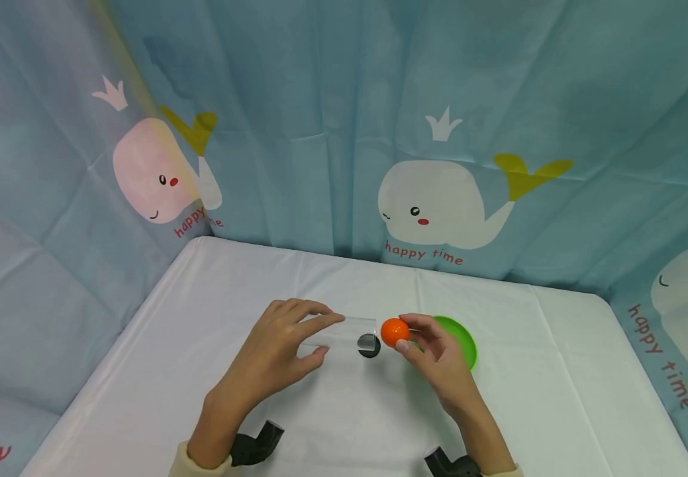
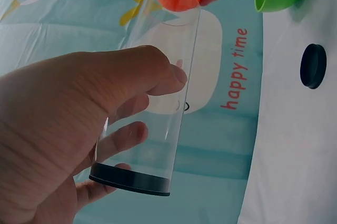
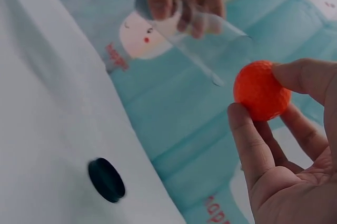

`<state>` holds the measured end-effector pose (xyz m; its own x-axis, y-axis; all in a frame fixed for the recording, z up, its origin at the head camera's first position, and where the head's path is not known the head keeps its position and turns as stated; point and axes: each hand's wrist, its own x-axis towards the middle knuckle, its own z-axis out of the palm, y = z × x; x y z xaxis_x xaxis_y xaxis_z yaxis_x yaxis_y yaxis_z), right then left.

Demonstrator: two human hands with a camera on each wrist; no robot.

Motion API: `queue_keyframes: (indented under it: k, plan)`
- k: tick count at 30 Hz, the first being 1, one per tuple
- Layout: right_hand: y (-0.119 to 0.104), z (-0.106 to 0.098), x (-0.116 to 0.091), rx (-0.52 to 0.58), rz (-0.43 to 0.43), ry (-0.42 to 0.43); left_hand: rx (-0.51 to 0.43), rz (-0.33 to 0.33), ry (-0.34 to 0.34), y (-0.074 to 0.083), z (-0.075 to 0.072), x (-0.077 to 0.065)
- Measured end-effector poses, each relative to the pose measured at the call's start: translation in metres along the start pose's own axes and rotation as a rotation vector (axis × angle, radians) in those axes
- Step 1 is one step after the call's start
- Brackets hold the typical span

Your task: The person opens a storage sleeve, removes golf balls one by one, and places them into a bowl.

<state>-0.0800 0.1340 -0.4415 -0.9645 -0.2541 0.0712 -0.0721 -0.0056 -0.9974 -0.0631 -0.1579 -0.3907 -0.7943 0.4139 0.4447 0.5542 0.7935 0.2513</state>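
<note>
My left hand [image 1: 281, 344] grips a clear plastic tube [image 2: 163, 129], fingers and thumb on its sides. A black cap [image 2: 131, 179] closes the tube's far end from the ball; the opposite end is open. Between thumb and fingertips my right hand [image 1: 439, 354] pinches an orange dimpled ball [image 3: 261, 90], which looks like a golf ball. It is held just off the tube's open mouth; the right wrist view shows a small gap. Nothing is visible inside the tube.
A loose black lid [image 3: 106, 180] lies on the white-covered table [image 1: 528, 397], partly behind the tube in the head view. Behind my right hand is a green bowl [image 1: 465, 341] with something orange inside. Blue whale-print curtains [image 1: 296, 192] surround the table's back and sides.
</note>
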Motion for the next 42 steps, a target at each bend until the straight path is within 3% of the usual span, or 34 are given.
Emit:
queue_keyframes:
  k: [9,23,31,37,42]
  plan:
    - [-0.010,-0.022,0.001,-0.059,-0.034,0.082,-0.018,-0.008,0.015,-0.005,0.002,-0.001]
    - [-0.015,-0.058,-0.001,-0.134,-0.065,0.172,-0.137,-0.079,0.012,-0.010,0.010,-0.003]
    - [-0.011,-0.071,-0.006,-0.328,-0.014,0.197,-0.257,-0.146,-0.072,-0.016,0.023,-0.002]
    - [-0.007,-0.074,-0.005,-0.350,-0.013,0.192,-0.383,-0.225,-0.113,-0.017,0.028,-0.003]
    - [-0.003,-0.075,-0.008,-0.370,0.001,0.186,-0.434,-0.246,-0.138,-0.018,0.031,-0.004]
